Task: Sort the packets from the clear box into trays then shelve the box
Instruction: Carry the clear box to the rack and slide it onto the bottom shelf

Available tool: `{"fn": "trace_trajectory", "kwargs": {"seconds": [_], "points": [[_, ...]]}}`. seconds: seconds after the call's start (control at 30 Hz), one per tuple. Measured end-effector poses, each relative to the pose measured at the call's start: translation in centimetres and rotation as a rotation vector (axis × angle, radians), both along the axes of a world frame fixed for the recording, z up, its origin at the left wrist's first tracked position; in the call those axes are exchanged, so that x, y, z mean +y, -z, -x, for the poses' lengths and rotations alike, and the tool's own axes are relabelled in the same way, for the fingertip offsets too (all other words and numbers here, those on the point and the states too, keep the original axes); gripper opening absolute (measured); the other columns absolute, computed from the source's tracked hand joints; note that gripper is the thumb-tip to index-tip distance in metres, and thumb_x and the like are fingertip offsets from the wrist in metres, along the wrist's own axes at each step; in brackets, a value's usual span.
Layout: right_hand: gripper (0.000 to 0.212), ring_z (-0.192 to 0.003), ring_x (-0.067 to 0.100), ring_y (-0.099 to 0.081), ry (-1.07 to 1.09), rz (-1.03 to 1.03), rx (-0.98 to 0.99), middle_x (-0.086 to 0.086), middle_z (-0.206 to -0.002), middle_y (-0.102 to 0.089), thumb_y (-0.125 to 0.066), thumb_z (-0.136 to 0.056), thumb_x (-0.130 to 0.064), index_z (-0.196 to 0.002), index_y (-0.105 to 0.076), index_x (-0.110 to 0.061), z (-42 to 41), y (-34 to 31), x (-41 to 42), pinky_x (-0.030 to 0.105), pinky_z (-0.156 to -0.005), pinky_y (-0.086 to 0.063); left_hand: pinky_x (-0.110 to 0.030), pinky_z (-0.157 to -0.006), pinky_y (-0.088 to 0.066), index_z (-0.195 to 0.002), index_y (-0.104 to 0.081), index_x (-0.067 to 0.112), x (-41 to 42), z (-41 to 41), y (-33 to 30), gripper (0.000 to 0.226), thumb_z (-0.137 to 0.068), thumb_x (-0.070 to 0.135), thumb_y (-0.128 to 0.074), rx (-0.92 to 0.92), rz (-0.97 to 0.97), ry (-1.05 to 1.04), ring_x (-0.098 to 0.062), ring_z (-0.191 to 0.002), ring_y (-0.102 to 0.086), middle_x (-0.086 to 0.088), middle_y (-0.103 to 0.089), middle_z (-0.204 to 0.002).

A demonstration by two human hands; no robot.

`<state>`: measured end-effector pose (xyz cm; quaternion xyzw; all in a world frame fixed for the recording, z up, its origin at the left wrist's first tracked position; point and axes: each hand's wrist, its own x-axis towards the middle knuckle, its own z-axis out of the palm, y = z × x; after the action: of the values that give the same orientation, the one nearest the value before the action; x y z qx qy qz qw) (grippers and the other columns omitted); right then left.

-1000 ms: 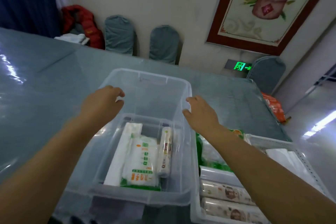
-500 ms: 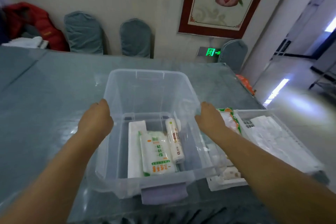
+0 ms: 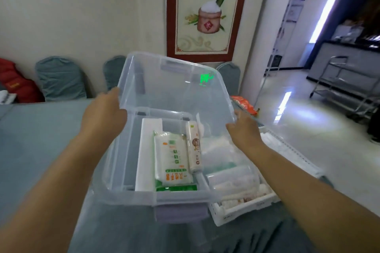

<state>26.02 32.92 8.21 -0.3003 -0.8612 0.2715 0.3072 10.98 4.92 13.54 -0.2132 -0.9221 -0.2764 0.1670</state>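
The clear box point(image 3: 164, 197) is raised off the grey table and tilted, its far end high. My left hand point(image 3: 102, 115) grips its left rim and my right hand point(image 3: 242, 129) grips its right rim. Through the box I see a white and green packet point(image 3: 172, 160), a narrow roll packet point(image 3: 194, 148) beside it and a flat white packet point(image 3: 147, 150) on the left. Whether these lie inside the box or under it I cannot tell. A white tray point(image 3: 246, 209) with several rolled packets sits at the box's right, partly behind its wall.
A second white tray point(image 3: 287, 150) sits further right on the table point(image 3: 41, 139). Covered chairs point(image 3: 61, 80) and a red jacket point(image 3: 16, 84) stand at the far edge. An orange bag point(image 3: 243, 104) lies on the floor beyond. A metal cart point(image 3: 347, 82) stands at the right.
Both hands went from hovering over the box to gripping its side rims. The box has risen off the table and tilted up, and my view has lifted toward the wall.
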Motion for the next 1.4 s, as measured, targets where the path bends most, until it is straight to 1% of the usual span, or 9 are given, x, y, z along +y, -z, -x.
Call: {"fn": "trace_trajectory", "kwargs": {"seconds": [0.13, 0.3, 0.4, 0.57, 0.67, 0.8, 1.0, 1.13, 1.4], "points": [[0.023, -0.068, 0.024, -0.048, 0.118, -0.051, 0.1, 0.002, -0.073, -0.055, -0.062, -0.075, -0.007, -0.098, -0.063, -0.007, -6.8, -2.5, 5.1, 0.024, -0.06, -0.03, -0.033, -0.062, -0.032, -0.098, -0.05, 0.007, 6.6, -4.1, -2.6, 0.02, -0.078, 0.004, -0.05, 0.068, 0.001, 0.116, -0.03, -0.072, -0.045, -0.019, -0.057, -0.093], [0.026, -0.07, 0.025, -0.051, 0.286, -0.016, 0.134, 0.007, -0.076, -0.059, -0.063, -0.079, -0.013, -0.1, -0.061, 0.001, -18.4, -3.9, 13.6, 0.025, -0.054, -0.039, -0.029, -0.054, -0.035, -0.095, -0.05, 0.014, 17.7, -12.4, -3.8, 0.015, -0.083, 0.005, -0.05, 0.106, -0.081, 0.278, -0.022, -0.061, -0.045, -0.003, -0.051, -0.075], [0.036, -0.088, 0.029, -0.057, 0.385, -0.017, 0.11, 0.016, -0.103, -0.064, -0.062, -0.08, -0.012, -0.113, -0.058, 0.001, -26.4, -3.8, 19.3, 0.026, -0.069, -0.04, -0.035, -0.067, -0.043, -0.109, -0.054, 0.011, 25.5, -17.8, -3.8, 0.029, -0.081, 0.006, -0.051, 0.104, -0.085, 0.385, -0.03, -0.073, -0.052, -0.012, -0.06, -0.086], [0.024, -0.083, 0.028, -0.055, 0.539, 0.092, 0.098, 0.011, -0.092, -0.058, -0.06, -0.078, -0.014, -0.098, -0.06, -0.002, -39.9, -2.5, 28.2, 0.025, -0.063, -0.038, -0.035, -0.067, -0.038, -0.104, -0.055, 0.008, 38.9, -27.4, -2.4, 0.029, -0.076, 0.005, -0.054, 0.078, -0.104, 0.537, -0.04, -0.083, -0.057, -0.022, -0.063, -0.097], [0.032, -0.089, 0.03, -0.06, 0.629, 0.147, 0.099, 0.016, -0.105, -0.062, -0.061, -0.08, -0.014, -0.107, -0.06, 0.002, -46.8, -1.9, 32.2, 0.032, -0.072, -0.047, -0.036, -0.067, -0.037, -0.095, -0.05, 0.006, 45.5, -32.6, -0.8, 0.022, -0.074, 0.007, -0.056, 0.049, -0.118, 0.603, -0.043, -0.086, -0.058, -0.025, -0.062, -0.096], [0.022, -0.08, 0.023, -0.057, 0.721, 0.128, 0.075, 0.016, -0.104, -0.065, -0.061, -0.079, -0.009, -0.094, -0.063, 0.006, -54.1, -1.4, 37.1, 0.028, -0.071, -0.044, -0.032, -0.066, -0.036, -0.099, -0.055, 0.006, 53.4, -38.4, 1.1, 0.023, -0.075, 0.007, -0.057, -0.02, -0.126, 0.712, -0.035, -0.076, -0.054, -0.021, -0.063, -0.094], [0.021, -0.085, 0.022, -0.054, 0.834, 0.143, 0.044, 0.013, -0.103, -0.063, -0.06, -0.08, -0.009, -0.099, -0.062, 0.0, -60.1, 1.0, 44.5, 0.027, -0.074, -0.039, -0.025, -0.048, -0.037, -0.112, -0.054, 0.011, 64.4, -43.3, 4.1, 0.03, -0.082, 0.01, -0.054, -0.12, -0.054, 0.835, -0.024, -0.07, -0.052, -0.009, -0.057, -0.09], [0.025, -0.09, 0.026, -0.058, 0.886, 0.194, 0.033, 0.013, -0.106, -0.062, -0.059, -0.081, -0.011, -0.103, -0.06, 0.0, -61.9, 3.5, 50.6, 0.029, -0.074, -0.04, -0.033, -0.069, -0.04, -0.125, -0.048, 0.007, 72.3, -44.7, 6.4, 0.041, -0.084, 0.009, -0.055, -0.174, -0.041, 0.894, -0.028, -0.088, -0.054, -0.016, -0.06, -0.111], [0.018, -0.087, 0.022, -0.056, 0.966, 0.256, 0.017, 0.007, -0.101, -0.06, -0.06, -0.08, -0.012, -0.096, -0.058, -0.002, -61.6, 4.9, 66.8, 0.028, -0.071, -0.04, -0.035, -0.078, -0.041, -0.123, -0.048, 0.006, 91.3, -44.0, 9.3, 0.041, -0.083, 0.012, -0.055, -0.254, 0.0, 0.919, -0.035, -0.1, -0.056, -0.016, -0.058, -0.117]]}}
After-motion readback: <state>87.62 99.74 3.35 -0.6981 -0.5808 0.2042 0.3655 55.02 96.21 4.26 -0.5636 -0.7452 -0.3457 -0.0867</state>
